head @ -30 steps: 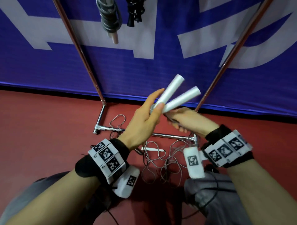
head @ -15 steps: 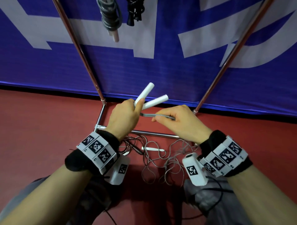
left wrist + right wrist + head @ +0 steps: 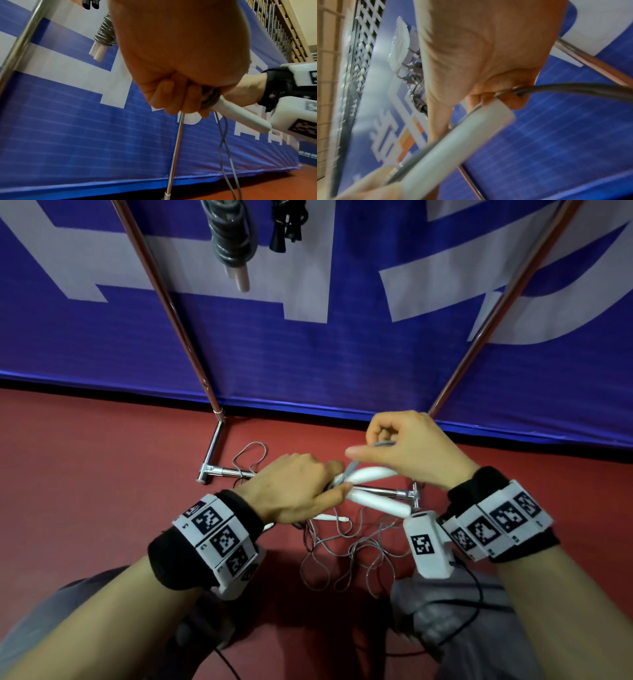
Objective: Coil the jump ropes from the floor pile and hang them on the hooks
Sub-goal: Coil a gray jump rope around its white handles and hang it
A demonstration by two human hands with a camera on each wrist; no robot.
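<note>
My left hand (image 3: 301, 491) grips the two white handles (image 3: 373, 487) of a grey jump rope, which point right toward my right wrist. In the left wrist view one white handle (image 3: 240, 115) sticks out of the fist, with grey cord (image 3: 224, 142) trailing down. My right hand (image 3: 407, 450) pinches the grey rope (image 3: 383, 444) just above the handles; the right wrist view shows the cord (image 3: 573, 89) held in its curled fingers, next to a white handle (image 3: 453, 143). More grey rope (image 3: 346, 553) lies tangled on the red floor below my hands.
A coiled grey rope with white handles (image 3: 233, 237) and a black rope (image 3: 286, 224) hang at the top of the metal rack. The rack's slanted poles (image 3: 171, 302) and base bar (image 3: 226, 472) stand before a blue banner. A loose white handle (image 3: 330, 518) lies on the floor.
My left hand swung the two handles from pointing up to pointing right and lowered them. My right hand moved up and right along the rope, above the handles.
</note>
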